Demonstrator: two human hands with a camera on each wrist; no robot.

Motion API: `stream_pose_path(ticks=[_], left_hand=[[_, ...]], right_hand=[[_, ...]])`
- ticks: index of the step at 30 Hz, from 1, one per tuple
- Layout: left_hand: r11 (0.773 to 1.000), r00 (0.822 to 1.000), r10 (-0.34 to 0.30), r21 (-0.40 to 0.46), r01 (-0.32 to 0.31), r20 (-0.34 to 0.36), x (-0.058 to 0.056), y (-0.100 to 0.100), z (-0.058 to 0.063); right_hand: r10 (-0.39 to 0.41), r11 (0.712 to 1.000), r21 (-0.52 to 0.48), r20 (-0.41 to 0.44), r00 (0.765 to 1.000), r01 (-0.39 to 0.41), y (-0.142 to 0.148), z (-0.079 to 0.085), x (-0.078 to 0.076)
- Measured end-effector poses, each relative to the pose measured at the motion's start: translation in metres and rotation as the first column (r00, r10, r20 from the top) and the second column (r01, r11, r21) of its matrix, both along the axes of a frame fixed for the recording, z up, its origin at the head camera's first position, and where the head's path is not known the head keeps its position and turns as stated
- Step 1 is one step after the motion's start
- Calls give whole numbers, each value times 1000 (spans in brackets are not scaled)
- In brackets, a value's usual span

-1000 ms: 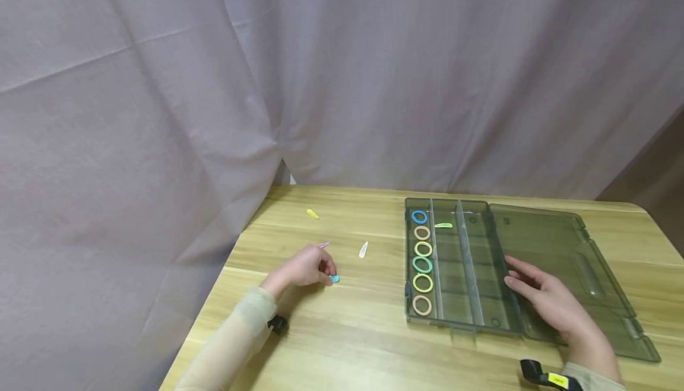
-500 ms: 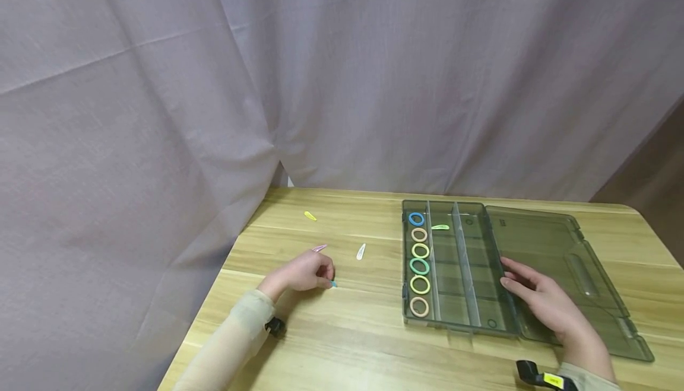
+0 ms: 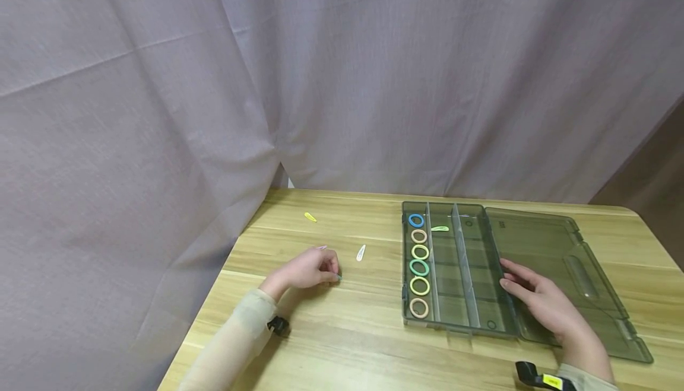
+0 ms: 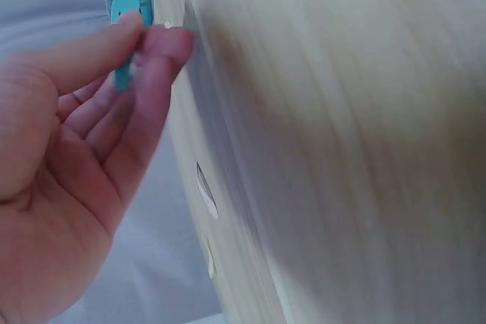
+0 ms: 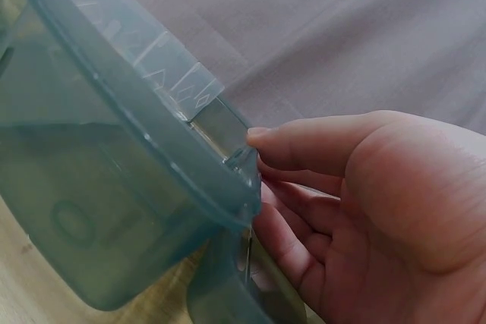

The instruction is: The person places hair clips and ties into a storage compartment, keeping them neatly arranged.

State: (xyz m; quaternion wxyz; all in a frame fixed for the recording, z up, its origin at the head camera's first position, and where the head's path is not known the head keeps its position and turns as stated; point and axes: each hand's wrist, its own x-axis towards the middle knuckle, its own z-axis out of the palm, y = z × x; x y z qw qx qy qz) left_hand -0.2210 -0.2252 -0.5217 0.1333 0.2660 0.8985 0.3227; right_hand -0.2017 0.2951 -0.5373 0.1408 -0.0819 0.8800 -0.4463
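Note:
Thumb and fingertips of my left hand [image 3: 310,269] pinch a turquoise snap hair clip [image 4: 125,4], just over the table. Most of that clip is covered by the fingers in the head view. A pink hair clip [image 3: 322,247] peeks out behind this hand, and a white hair clip [image 3: 361,253] lies to its right. At the hinge side of the dark translucent compartment box [image 3: 449,324], my right hand [image 3: 550,305] grips the edge between thumb and fingers. One green hair clip [image 3: 440,228] lies in the box's middle compartment.
Several coloured ring-shaped hair ties [image 3: 419,268] line the box's left compartment. Its lid [image 3: 556,248] lies folded back to the right. Farther back on the table [image 3: 342,343] is a yellow hair clip [image 3: 310,217]. A grey curtain [image 3: 363,82] hangs behind.
My left hand has taken the turquoise clip between its fingertips and shifted slightly right. The right hand stays at the box's edge. The other clips lie where they were.

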Motion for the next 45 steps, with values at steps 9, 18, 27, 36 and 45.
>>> stream_pose_path(ticks=[9, 18, 27, 36, 45], left_hand=[[979, 996, 93, 181, -93, 13, -4, 17, 1], [955, 959, 223, 236, -178, -177, -9, 32, -2], [930, 922, 304, 286, -233, -239, -12, 48, -4], [884, 906, 397, 326, -334, -149, -14, 52, -5], [847, 888, 447, 371, -381, -108, -14, 50, -8]], right_hand=[[0, 1000, -1, -4, 1000, 0, 0, 0, 0], [6, 1000, -4, 5, 1000, -6, 0, -1, -1], [4, 1000, -9, 27, 1000, -4, 2, -1, -1], [2, 1000, -5, 20, 1000, -2, 3, -3, -1], [-4, 1000, 2, 8, 1000, 4, 3, -3, -3]])
